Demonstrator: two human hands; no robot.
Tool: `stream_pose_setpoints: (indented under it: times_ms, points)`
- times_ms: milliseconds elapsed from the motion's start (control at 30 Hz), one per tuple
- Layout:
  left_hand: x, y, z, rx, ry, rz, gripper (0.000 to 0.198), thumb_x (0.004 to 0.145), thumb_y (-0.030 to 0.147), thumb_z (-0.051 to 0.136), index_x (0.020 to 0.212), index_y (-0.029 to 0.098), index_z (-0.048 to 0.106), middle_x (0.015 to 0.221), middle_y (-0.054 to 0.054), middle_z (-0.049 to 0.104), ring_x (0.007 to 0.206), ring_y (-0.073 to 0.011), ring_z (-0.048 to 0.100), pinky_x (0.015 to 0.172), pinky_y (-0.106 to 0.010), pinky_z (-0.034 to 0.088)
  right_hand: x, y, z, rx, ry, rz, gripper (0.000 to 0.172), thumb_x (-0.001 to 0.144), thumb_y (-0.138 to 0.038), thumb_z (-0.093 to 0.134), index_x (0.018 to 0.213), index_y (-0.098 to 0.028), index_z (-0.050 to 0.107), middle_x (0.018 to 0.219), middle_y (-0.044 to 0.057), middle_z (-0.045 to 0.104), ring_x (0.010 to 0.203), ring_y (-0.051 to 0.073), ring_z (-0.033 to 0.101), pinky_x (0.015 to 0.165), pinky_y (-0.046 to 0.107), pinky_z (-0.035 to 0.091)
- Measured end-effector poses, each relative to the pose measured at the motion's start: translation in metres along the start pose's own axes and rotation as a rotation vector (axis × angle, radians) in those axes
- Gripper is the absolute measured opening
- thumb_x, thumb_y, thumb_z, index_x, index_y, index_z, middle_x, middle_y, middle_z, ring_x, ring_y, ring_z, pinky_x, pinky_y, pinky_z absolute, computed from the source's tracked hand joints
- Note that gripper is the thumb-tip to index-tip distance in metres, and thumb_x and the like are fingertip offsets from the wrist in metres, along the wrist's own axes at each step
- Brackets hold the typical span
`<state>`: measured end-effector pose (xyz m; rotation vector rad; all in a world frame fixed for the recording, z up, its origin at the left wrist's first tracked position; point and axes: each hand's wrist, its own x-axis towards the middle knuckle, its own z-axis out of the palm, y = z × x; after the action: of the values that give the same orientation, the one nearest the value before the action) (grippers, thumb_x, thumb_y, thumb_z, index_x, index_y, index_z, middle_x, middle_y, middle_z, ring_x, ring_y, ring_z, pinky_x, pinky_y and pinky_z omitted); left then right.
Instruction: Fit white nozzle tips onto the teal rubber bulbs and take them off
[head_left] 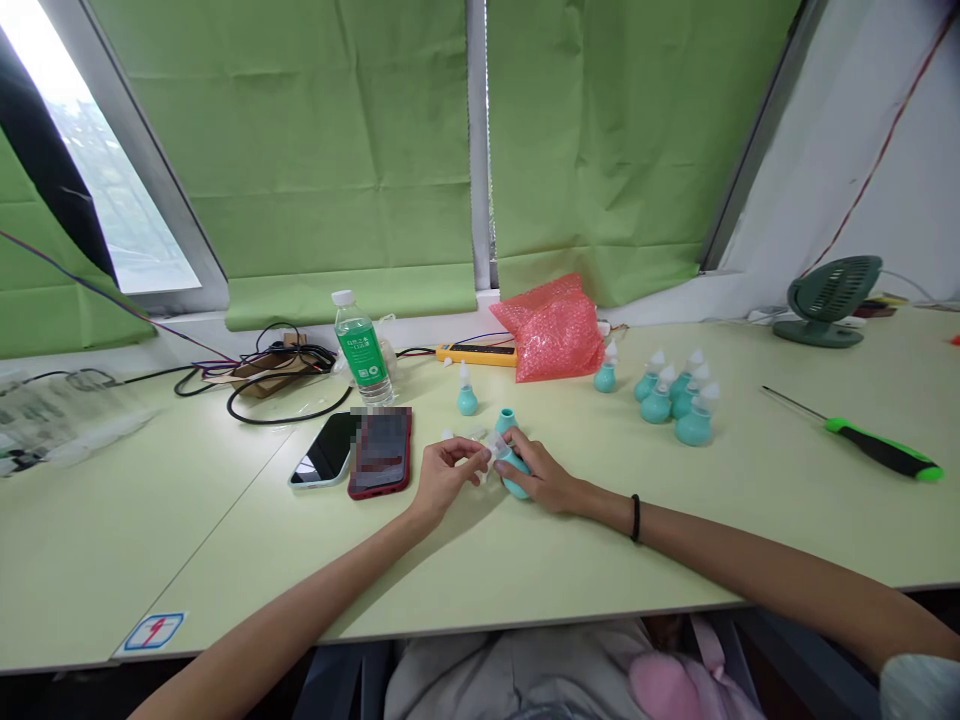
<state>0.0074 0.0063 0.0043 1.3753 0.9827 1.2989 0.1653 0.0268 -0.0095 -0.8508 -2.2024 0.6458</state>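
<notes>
Red-cased phone (381, 455) near left fingers (475, 464)

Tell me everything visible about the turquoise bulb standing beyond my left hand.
The turquoise bulb is small and rounded, apparently rubber or soft plastic, with a whitish, translucent tip tapering upward. It stands upright on the table, beyond the left hand and right of the green-labelled bottle. Neither hand touches it.

A round turquoise squeeze bulb (516, 482) sits near centre, partly covered. A small translucent nozzle (496, 445) is at its far left side. An open turquoise neck (507, 416) shows just beyond.
</notes>
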Motion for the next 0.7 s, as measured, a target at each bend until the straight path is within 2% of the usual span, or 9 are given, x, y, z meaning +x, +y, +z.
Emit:
stream_pose_setpoints:
  times_ms: [100, 167, 333, 467, 700]
  points:
    - [0.0012, -0.0003, 0.0001, 0.021, 0.016, 0.023, 0.020, 0.054, 0.025, 0.067, 0.068, 0.011, 0.063, 0.066, -0.004, 0.061, 0.056, -0.0112, 0.052, 0.047, -0.021, 0.044, -0.0002, -0.0005, -0.0011, 0.021, -0.024, -0.009, 0.016, 0.079, -0.034, 0.038, 0.085, -0.019, 0.035, 0.059, -0.005, 0.040, 0.051, 0.009, 0.037, 0.050, 0.022, 0.028]
    - [0.0021, -0.0021, -0.0010, 0.057, 0.016, 0.031, 0.019, 0.053, 0.025, 0.068, 0.066, 0.011, 0.064, 0.063, -0.004, 0.061, 0.052, -0.0105, 0.051, 0.048, -0.021, 0.043, -0.0006, -0.0013, -0.0019, 0.013, -0.038, -0.012, 0.017, 0.078, -0.034, 0.039, 0.085, -0.019, 0.035, 0.059, -0.005, 0.040, 0.051, 0.010, 0.037, 0.050, 0.022, 0.028]
    - [0.0031, -0.0049, -0.0052, 0.124, -0.034, 0.051, 0.018, 0.058, 0.028, 0.065, 0.066, 0.011, 0.067, 0.055, -0.004, 0.062, 0.047, -0.0097, 0.049, 0.051, -0.022, 0.041, -0.0018, -0.0041, -0.0036, 0.025, -0.060, -0.013, 0.015, 0.078, -0.033, 0.039, 0.081, -0.019, 0.033, 0.058, -0.006, 0.036, 0.050, 0.009, 0.035, 0.050, 0.022, 0.028]
    - [0.0028, -0.0017, -0.0064, 0.131, -0.092, 0.028, 0.022, 0.060, 0.030, 0.062, 0.069, 0.011, 0.066, 0.057, -0.006, 0.062, 0.050, -0.0113, 0.051, 0.054, -0.023, 0.042, -0.0022, -0.0063, -0.0040, 0.029, -0.054, -0.014, 0.015, 0.079, -0.033, 0.038, 0.078, -0.019, 0.032, 0.058, -0.006, 0.034, 0.051, 0.009, 0.034, 0.051, 0.022, 0.028]
    - [-0.0020, 0.0019, -0.0037, 0.145, -0.099, 0.082, 0.021, 0.064, 0.029, 0.059, 0.069, 0.010, 0.065, 0.053, -0.003, 0.058, 0.048, -0.0095, 0.047, 0.049, -0.021, 0.041, -0.0041, -0.0060, -0.0007, -0.055, -0.024, -0.008, 0.013, 0.078, -0.029, 0.039, 0.080, -0.019, 0.032, 0.057, -0.006, 0.036, 0.049, 0.009, 0.035, 0.049, 0.022, 0.026]
